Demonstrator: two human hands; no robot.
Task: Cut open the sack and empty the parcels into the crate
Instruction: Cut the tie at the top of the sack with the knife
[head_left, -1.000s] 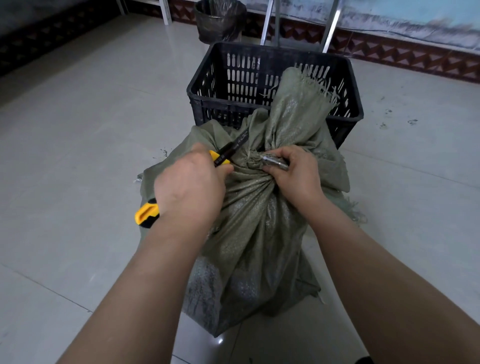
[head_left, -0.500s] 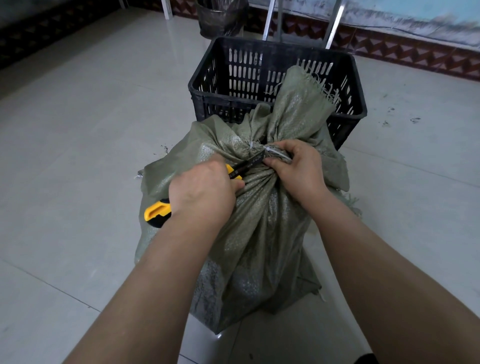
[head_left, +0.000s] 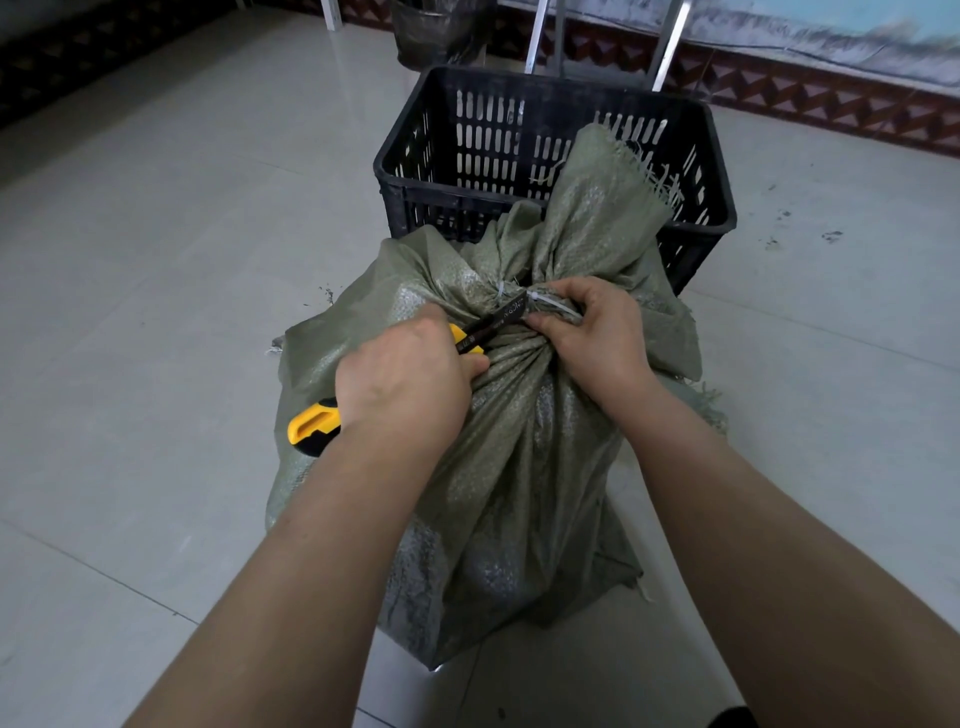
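— Where's the sack?

— The green woven sack (head_left: 498, 467) stands on the pale tiled floor (head_left: 156, 312), middle of the view, tied shut at the neck. Its frayed top flops over the near rim of the black crate (head_left: 447, 156) just behind it, touching that rim.

— And the hands?

— The left hand (head_left: 405, 384) is closed round a yellow-and-black utility knife (head_left: 314, 426). Only the butt end shows to the left of the wrist and the dark blade slider (head_left: 493, 325) pokes out past the knuckles toward the neck. The right hand (head_left: 597, 332) is clamped on the bunched neck, pinching at a white cable tie (head_left: 550, 304) there.

— Is the blade on the tie?

— The tip meets the tie's left end right by the thumb, but I can't tell whether it's cutting, under the tie or only resting on it. The print on the slider is too small to read.

— Anything in the crate?

— The slotted walls and part of the inside show, but the sack's top hides the near right corner. No parcels can be seen; the sack is closed and hides its contents.

— What's beyond?

— A dark bin (head_left: 436, 31), cut off by the top edge, far left of the crate, and two metal legs (head_left: 670, 47) running out of frame by a patterned skirting (head_left: 831, 104).
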